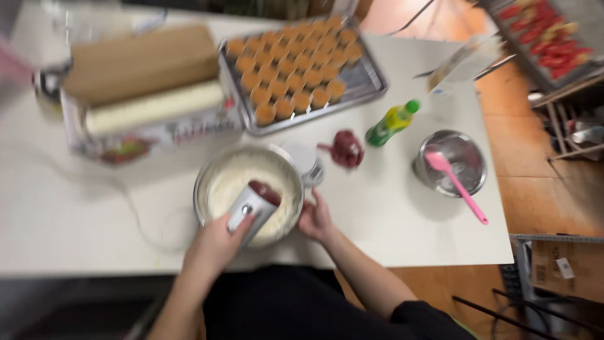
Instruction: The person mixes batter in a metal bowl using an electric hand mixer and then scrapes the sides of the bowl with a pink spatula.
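Single head cam, looks steeply down from close above onto white table point(390, 214), blurred; no 2nd view.

Pretty clearly a baking kitchen, maybe a small production one. There's a big white worktable point(390, 214) with a metal tray of little orange pastry cups point(296, 69), a steel mixing bowl of pale batter point(248, 189), a second steel bowl point(452, 162) with a pink spatula point(454, 179), and rolls of baking paper point(148, 82) in a box.

hand mixer point(253, 208) over batter bowl point(207, 173)
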